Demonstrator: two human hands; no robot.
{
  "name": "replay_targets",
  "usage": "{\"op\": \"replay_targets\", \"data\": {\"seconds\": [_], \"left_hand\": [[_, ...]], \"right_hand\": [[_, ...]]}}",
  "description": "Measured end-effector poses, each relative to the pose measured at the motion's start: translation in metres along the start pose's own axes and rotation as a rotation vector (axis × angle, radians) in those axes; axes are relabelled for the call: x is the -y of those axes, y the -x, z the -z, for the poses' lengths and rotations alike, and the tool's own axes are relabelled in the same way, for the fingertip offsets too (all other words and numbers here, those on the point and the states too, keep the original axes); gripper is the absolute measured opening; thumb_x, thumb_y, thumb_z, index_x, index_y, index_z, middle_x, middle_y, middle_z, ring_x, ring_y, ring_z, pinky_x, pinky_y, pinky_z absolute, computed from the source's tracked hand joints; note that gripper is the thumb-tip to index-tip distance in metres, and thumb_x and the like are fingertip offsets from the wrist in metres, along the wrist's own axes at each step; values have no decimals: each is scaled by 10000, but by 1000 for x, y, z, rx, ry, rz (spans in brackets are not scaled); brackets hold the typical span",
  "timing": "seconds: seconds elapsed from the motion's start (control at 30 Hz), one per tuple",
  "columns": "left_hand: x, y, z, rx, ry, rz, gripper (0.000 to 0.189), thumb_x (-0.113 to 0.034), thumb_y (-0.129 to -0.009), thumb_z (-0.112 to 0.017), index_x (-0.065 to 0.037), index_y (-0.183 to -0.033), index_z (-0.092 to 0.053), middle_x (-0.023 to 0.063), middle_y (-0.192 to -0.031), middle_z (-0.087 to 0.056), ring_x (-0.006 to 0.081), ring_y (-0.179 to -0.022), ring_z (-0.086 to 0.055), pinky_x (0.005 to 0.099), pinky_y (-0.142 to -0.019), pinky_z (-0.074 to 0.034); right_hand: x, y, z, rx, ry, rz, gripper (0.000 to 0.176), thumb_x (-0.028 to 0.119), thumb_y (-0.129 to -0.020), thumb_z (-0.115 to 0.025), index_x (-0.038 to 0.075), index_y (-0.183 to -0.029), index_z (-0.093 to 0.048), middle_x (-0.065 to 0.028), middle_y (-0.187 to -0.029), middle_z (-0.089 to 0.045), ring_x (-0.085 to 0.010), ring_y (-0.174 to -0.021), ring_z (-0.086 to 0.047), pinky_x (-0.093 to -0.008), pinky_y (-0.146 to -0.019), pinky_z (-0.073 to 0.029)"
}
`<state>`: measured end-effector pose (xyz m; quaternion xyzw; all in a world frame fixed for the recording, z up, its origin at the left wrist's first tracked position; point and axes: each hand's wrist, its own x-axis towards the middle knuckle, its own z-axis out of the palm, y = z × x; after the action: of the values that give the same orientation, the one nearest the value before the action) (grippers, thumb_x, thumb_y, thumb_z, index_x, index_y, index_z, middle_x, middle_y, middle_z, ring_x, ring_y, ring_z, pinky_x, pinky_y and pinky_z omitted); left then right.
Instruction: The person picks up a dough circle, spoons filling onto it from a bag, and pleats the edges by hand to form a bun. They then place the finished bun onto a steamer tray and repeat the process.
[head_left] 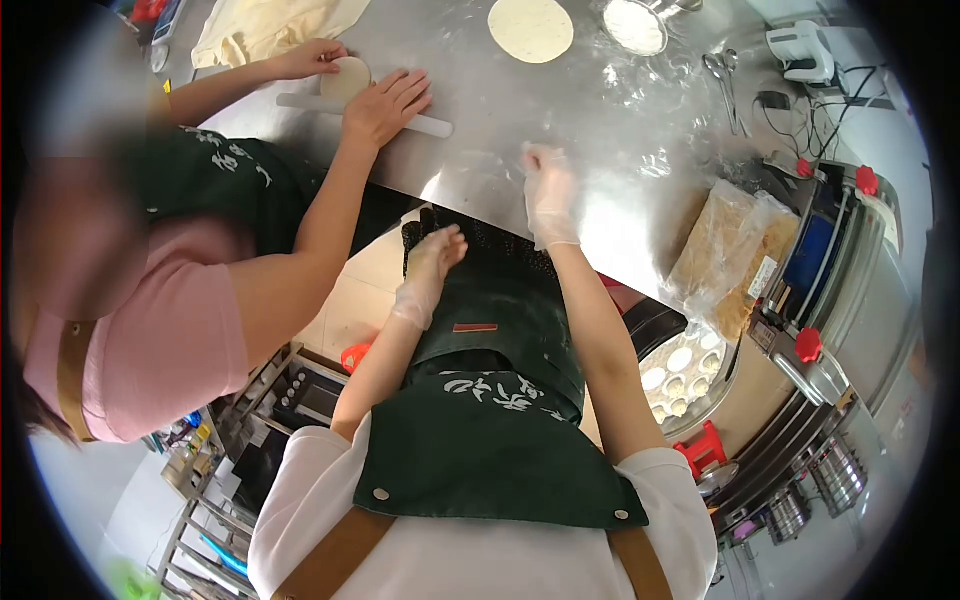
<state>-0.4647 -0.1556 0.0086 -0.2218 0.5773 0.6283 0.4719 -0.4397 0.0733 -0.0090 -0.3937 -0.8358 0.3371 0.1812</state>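
Note:
My left hand, in a clear plastic glove, hangs over the dark green apron just short of the table edge. Its fingers are loosely curled together and no object shows in them. Over the front of the steel table is my right hand, gloved the same way. Those fingers are folded in, and whatever they may hold is hidden. Farther back on the steel lies a flat round dough sheet, beside a bowl of white powdery stuff. Neither hand touches these.
At left, a co-worker's hands press a white rolling pin near a dough round. Folded dough lies behind. On the right are a plastic-wrapped package, spoons and a tray of pale rounds.

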Motion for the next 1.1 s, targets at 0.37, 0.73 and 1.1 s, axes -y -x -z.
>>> {"op": "replay_targets", "data": {"seconds": [0.37, 0.73, 1.1], "left_hand": [[-28, -74, -6, 96, 137, 406, 539, -369, -1036, -442, 110, -1276, -502, 267, -1251, -594, 374, -1179, -608, 438, -973, -539], [-15, -90, 3, 155, 104, 424, 508, -337, -1037, -403, 109, -1249, -524, 275, -1307, -564, 388, -1182, -612, 445, -972, -552], [-9, -76, -14, 261, -14, 447, 533, -283, -1005, -374, 174, -1238, -519, 329, -1238, -594, 409, -1130, -636, 430, -978, -537]], "right_hand": [[8, 25, 1, 386, -313, 291, 374, -75, -805, -549, 63, -1126, -684, -136, -1211, -664, -345, -1104, -624, -405, -962, -500], [24, 59, -2, 701, -401, 352, 484, -88, -881, -450, 91, -1294, -629, -139, -1296, -628, -313, -1182, -598, -380, -1032, -465], [-1, -23, 30, 323, -444, -20, 450, -77, -901, -475, 81, -1287, -643, -159, -1271, -642, -286, -1159, -635, -361, -1024, -478]]}}
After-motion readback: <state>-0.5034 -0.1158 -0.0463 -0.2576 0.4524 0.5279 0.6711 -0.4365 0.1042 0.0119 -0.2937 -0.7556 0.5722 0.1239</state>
